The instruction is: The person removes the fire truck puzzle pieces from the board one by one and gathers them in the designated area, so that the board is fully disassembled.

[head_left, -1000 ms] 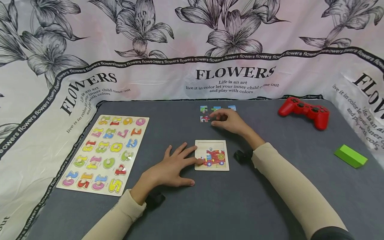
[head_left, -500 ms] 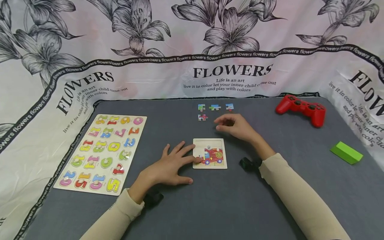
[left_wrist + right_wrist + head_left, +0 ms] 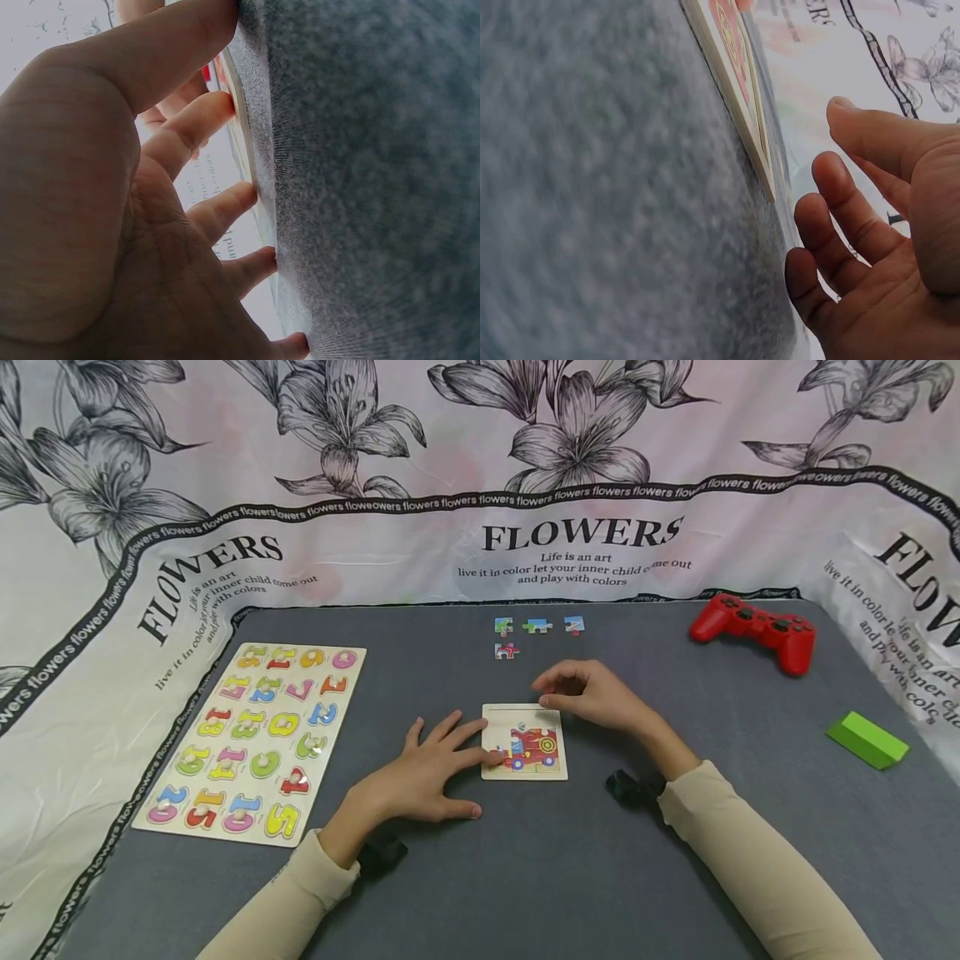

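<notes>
A small square wooden puzzle board (image 3: 502, 731) lies on the grey table, with a red vehicle picture across its lower right part. My left hand (image 3: 423, 781) rests palm down beside it, fingers spread, two fingertips on the board's left side. Above the board's upper right corner is my right hand (image 3: 596, 696), thumb and fingers loosely bent. Nothing shows between them in the right wrist view, where the hand (image 3: 877, 232) stands apart from the board's edge (image 3: 735, 97). Farther back lie several loose jigsaw pieces, including a red one (image 3: 506, 652) and a green-blue one (image 3: 537, 627).
A large number board (image 3: 281, 841) with colourful numerals lies at the left. A red game controller (image 3: 753, 631) sits at the back right, a green block (image 3: 867, 740) nearer on the right. Behind the table hangs a flower-printed cloth (image 3: 375, 552).
My right hand has moved back from the loose pieces toward me, to the board's upper right corner. The left hand stays on the board. The camera view has shifted slightly.
</notes>
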Demonstrator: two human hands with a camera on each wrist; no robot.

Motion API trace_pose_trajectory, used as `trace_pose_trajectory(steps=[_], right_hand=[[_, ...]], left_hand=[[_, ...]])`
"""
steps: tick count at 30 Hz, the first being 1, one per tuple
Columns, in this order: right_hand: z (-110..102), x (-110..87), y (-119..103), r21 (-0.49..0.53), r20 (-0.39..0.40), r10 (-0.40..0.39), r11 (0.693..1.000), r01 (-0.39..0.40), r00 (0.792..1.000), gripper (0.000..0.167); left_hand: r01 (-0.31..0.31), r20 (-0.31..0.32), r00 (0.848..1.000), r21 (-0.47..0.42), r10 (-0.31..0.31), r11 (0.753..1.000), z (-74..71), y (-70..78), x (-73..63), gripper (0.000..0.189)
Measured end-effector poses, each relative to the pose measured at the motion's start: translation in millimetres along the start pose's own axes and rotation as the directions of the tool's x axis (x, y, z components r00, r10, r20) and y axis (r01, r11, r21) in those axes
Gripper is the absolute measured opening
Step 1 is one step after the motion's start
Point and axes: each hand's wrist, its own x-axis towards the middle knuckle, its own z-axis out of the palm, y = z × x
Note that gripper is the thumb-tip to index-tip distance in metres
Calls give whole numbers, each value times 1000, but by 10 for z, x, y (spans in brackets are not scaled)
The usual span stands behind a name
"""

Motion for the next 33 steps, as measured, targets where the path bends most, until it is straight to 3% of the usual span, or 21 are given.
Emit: trace_pose_trajectory(steps=[6,14,19,33], right_hand=[[43,-25,-77,-109,97,-46,992,56,994,22],[95,-57,-156,-289,218,-117,941,179,969,26],[153,-67,-183,-314,252,-124,928,202,960,30],[183,-75,-220,-304,265,-103,935,184,959,35]], left_hand=[[-5,0,1000,-8,5,1000,3,19,1,73],[-8,-4,1000,3,8,1000,8,31,8,73],[-17,-14,1000,13,17,1000,-2,33,5,71],[-16,-10,1000,15,17,1000,-14,30,16,71]])
